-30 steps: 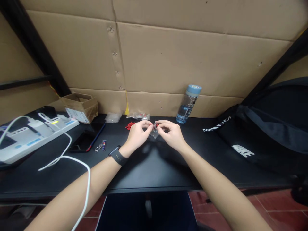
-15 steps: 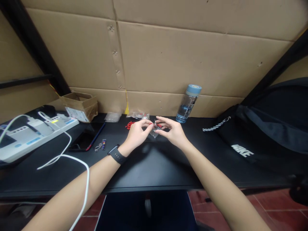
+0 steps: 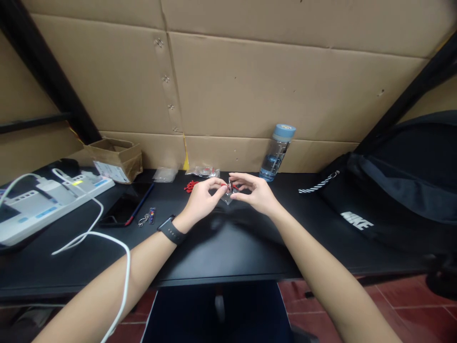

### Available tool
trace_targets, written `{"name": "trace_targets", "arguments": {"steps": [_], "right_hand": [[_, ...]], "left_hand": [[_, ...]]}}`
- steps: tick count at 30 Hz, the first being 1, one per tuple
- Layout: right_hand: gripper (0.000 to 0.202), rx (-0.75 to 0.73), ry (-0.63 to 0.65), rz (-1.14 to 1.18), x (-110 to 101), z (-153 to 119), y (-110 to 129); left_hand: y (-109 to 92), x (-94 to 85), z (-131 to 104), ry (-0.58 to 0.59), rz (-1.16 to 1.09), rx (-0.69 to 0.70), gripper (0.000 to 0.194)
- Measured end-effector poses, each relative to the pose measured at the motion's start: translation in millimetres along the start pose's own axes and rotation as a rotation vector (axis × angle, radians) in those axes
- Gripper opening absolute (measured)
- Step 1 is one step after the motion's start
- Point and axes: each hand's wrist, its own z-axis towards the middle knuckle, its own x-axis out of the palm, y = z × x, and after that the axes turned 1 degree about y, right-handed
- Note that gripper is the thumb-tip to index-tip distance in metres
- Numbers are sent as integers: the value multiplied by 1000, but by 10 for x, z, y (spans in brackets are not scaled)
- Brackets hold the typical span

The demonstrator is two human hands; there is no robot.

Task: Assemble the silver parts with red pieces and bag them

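Over the black table, my left hand pinches one side of a small clear plastic bag with something red and metallic at it. My right hand closes its thumb and fingers on the bag's other side. The exact shape of the small item between the fingertips is too small to tell. Just behind my left hand lies a bunch of red cords. Behind them is a clear packet with small parts inside. Flat clear bags lie further left.
On the left are a white power strip with cables, a cardboard box, a phone and a keychain. A water bottle stands behind my right hand; a black bag lies at right.
The whole view has shifted slightly, so the objects sit a little further left. My hands stay together around the small bag, with barely any movement.
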Motion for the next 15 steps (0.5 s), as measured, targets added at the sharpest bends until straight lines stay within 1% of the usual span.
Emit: {"name": "trace_targets", "arguments": {"steps": [4,9,11,13,15], "right_hand": [[56,-37,55,-17,-26,-14,60],[47,-51,81,-17,-29,-37,130],[45,-51,70,-52,-57,-36,150],[44,-55,27,-106,-112,-28,159],[43,-55,-37,-144,-187,-15,156]], "left_hand": [[-26,-4,0,22,-23,3,23],[-27,-3,-5,49,-32,21,22],[9,0,-2,45,6,25,20],[66,7,0,25,91,28,21],[129,23,-6,31,210,40,30]]}}
